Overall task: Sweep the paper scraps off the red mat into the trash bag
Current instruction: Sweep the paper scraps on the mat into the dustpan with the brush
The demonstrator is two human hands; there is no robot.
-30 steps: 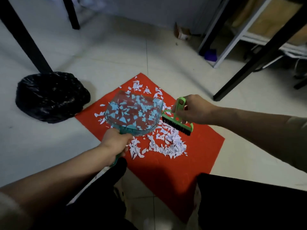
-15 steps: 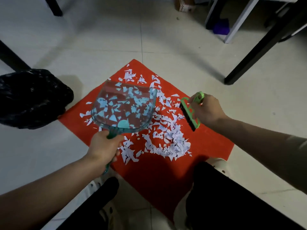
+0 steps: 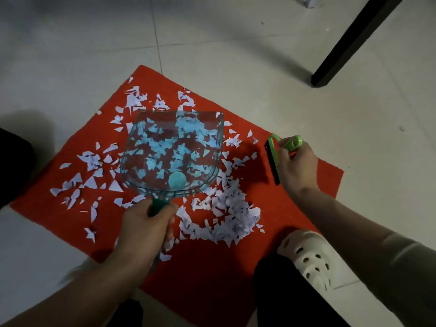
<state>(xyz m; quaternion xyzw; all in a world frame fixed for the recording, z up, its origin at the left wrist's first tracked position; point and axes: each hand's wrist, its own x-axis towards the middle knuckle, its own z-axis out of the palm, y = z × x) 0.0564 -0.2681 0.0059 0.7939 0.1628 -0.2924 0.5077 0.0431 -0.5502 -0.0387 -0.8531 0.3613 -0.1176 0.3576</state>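
Note:
A red mat [image 3: 290, 208] lies on the tiled floor, strewn with white paper scraps [image 3: 221, 215], thickest in a heap near its middle. My left hand [image 3: 144, 234] grips the handle of a clear teal dustpan [image 3: 172, 152] held over the mat's centre; whether the scraps seen through it lie in the pan or below it is unclear. My right hand [image 3: 297, 168] grips a green hand brush [image 3: 274, 159] with black bristles at the mat's right side, apart from the pan. The black trash bag [image 3: 11, 171] shows only as a dark edge at far left.
A black table leg [image 3: 349, 43] slants down to the floor at the upper right. My white perforated shoe [image 3: 309, 253] rests on the mat's near right part, with dark trouser legs at the bottom.
The view has tilted down and closed in on the mat, pushing the trash bag to the left edge. The brush has drawn away to the right of the dustpan.

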